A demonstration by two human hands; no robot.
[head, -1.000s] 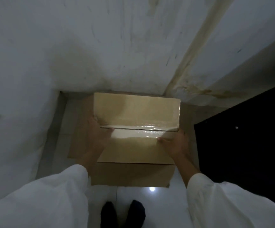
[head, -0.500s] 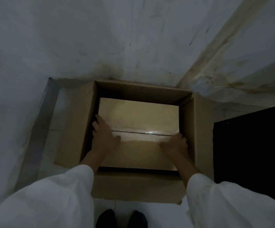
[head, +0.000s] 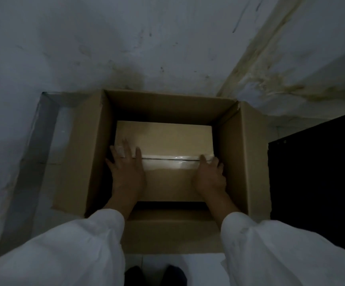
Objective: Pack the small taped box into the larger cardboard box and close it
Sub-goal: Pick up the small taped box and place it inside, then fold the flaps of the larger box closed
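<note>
The small taped box [head: 165,141], tan with a glossy strip of clear tape across its top seam, sits deep inside the larger cardboard box [head: 242,162], whose flaps stand open. My left hand [head: 126,172] lies flat on the small box's left side, fingers spread over the tape. My right hand [head: 209,175] rests on its right side, fingers curled at the edge. Both wrists reach down into the large box. White sleeves cover my forearms.
The large box stands on the floor in a corner between stained white walls [head: 146,48]. A dark panel [head: 316,178] is at the right. A pale floor strip [head: 49,141] runs along the left. My dark shoes [head: 155,275] show at the bottom edge.
The small box has gone down from above the large box's opening to deep inside it, with both hands following it down and staying on its top.
</note>
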